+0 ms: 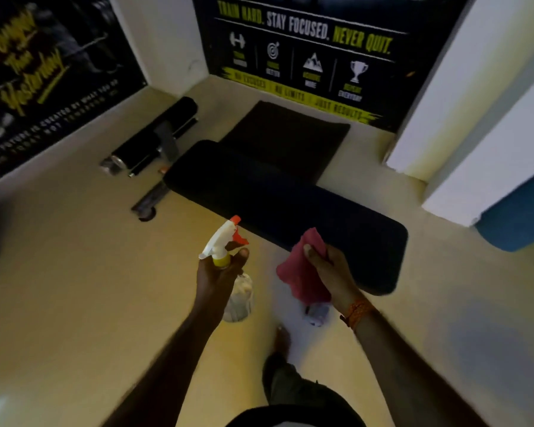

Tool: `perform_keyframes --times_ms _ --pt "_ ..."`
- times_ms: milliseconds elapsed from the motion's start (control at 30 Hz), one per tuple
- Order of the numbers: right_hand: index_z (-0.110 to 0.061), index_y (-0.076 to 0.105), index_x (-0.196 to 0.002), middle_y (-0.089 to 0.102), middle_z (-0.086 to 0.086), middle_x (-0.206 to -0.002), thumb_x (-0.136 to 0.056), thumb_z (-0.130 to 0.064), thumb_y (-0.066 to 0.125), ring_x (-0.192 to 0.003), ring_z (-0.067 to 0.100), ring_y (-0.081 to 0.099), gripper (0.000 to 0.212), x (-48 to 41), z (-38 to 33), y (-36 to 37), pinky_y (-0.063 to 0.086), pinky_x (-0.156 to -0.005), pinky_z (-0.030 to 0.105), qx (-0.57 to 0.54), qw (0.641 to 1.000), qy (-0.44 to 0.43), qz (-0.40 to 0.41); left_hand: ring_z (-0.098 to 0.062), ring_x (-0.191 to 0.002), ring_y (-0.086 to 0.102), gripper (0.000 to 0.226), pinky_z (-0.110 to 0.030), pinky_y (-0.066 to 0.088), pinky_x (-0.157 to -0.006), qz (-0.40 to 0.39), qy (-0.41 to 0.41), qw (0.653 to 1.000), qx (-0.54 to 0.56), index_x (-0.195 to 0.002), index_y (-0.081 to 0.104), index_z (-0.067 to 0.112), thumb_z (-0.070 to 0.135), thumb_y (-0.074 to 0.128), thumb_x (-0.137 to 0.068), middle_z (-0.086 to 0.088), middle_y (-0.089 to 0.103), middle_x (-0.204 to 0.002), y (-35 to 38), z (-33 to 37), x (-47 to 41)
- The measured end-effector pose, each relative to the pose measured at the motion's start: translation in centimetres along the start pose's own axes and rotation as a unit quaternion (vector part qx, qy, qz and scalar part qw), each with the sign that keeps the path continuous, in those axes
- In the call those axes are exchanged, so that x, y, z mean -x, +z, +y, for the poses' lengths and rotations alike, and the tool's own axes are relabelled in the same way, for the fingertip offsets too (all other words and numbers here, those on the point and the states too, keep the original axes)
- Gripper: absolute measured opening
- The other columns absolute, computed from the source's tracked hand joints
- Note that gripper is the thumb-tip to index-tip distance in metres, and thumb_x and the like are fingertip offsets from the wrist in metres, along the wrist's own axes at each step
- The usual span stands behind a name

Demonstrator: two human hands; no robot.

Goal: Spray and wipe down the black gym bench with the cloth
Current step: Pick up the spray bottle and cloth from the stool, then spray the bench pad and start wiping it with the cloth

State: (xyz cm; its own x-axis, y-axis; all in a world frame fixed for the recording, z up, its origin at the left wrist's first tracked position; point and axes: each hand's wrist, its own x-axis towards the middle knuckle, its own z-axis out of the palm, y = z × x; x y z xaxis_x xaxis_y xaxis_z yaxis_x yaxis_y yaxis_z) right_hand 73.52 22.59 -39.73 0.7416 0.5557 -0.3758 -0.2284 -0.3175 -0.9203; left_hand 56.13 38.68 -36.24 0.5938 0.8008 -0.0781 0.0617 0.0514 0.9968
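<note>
The black gym bench (278, 198) stretches diagonally across the floor from upper left to lower right, with a raised back pad (287, 134) at its far end. My left hand (219, 275) grips the neck of a clear spray bottle (238, 297) with a white and orange trigger head, just left of the bench's near end. The nozzle points toward the bench. My right hand (330, 272) holds a bunched pink cloth (302, 272) over the bench's near corner, above the pad.
A black foam roller bar (154, 137) and the bench's metal foot (148, 201) lie on the pale floor to the left. Posters cover the back wall. A white column (475, 103) and a blue object (512, 220) stand at the right. My foot (282, 340) is below the hands.
</note>
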Motion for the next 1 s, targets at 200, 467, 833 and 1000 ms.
perform_keyframes --times_ms 200,467,833,1000 --pt "-0.012 0.068 -0.126 0.073 0.013 -0.118 -0.100 -0.037 0.063 -0.112 0.028 0.069 0.037 -11.4 -5.4 4.6 0.055 -0.100 0.047 0.006 0.999 0.027 -0.037 -0.027 -0.076 0.059 0.048 -0.042 0.055 -0.072 -0.009 -0.018 1.000 0.014 -0.134 0.057 0.003 0.031 0.066 -0.098 -0.009 0.060 -0.084 -1.9 0.4 -12.0" --pt "-0.024 0.073 -0.117 0.077 0.001 -0.113 -0.096 -0.045 0.067 -0.108 0.020 0.072 0.031 -23.8 -10.3 6.8 0.057 -0.099 0.052 0.006 1.000 0.018 -0.014 -0.038 -0.086 0.069 0.027 -0.055 0.054 -0.081 -0.079 -0.003 0.997 0.008 -0.102 0.072 0.015 0.039 0.074 -0.089 -0.017 0.071 -0.087 -2.8 -0.1 -26.6" --pt "-0.029 0.072 -0.110 0.077 0.004 -0.108 -0.098 -0.044 0.064 -0.100 0.028 0.073 0.020 -40.5 -7.8 10.3 0.058 -0.093 0.060 -0.012 0.989 0.091 0.118 -0.016 -0.113 0.065 0.089 -0.044 0.051 -0.095 -0.204 -0.080 0.975 0.012 -0.151 0.045 0.035 0.051 0.085 -0.072 -0.002 0.058 -0.146 0.8 -6.4 -48.7" --pt "-0.023 0.067 -0.128 0.071 0.008 -0.123 -0.104 -0.034 0.058 -0.113 0.030 0.067 0.028 -48.2 -3.8 10.3 0.054 -0.101 0.057 -0.006 0.982 0.113 0.154 -0.002 -0.098 0.066 0.068 -0.028 0.055 -0.083 -0.220 -0.065 0.971 -0.060 -0.147 0.048 0.038 0.043 0.074 -0.085 0.015 0.065 -0.132 3.6 -12.3 -56.0"
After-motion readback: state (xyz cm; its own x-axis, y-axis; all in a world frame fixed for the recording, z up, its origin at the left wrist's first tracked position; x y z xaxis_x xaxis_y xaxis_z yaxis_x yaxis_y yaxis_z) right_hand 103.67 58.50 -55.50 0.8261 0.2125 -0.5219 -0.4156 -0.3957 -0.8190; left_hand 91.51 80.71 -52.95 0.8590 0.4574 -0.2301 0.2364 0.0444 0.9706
